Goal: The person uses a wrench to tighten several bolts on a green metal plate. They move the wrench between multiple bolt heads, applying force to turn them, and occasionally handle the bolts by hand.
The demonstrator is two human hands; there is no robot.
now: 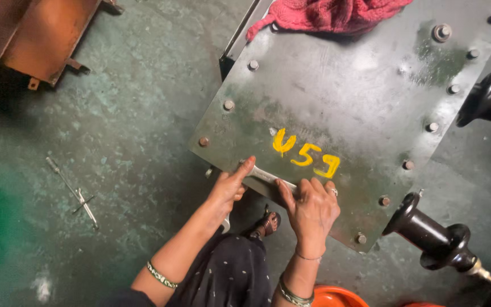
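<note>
Hands: left hand [232, 186] and right hand [311, 206] both rest on the near edge of a flat dark-green steel cover plate [342, 96].
Left hand: thumb stretched out along the plate's edge, fingers curled under it; it presses on one end of a slim grey metal spanner [268, 177], and another bit of metal shows below the palm.
Right hand: fingers bent over the plate edge, fingertips on the other end of the spanner; a ring on one finger, bangles on both wrists.
Spanner: lies flat along the plate's near edge, between the two hands, just below yellow painted marks.
Plate: tilted in view, with bolt heads [228, 105] spaced round its rim.
Cloth: a red knitted rag [331, 14] lies on the plate's far edge.
Insulators: two black ribbed bushings [433, 236] stand out beside the plate's right side.
Floor: green-stained concrete [115, 125], with a thin metal cross-handled tool [74, 192] lying well apart to the left.
Foot: a sandalled foot [267, 223] shows under the plate edge.
</note>
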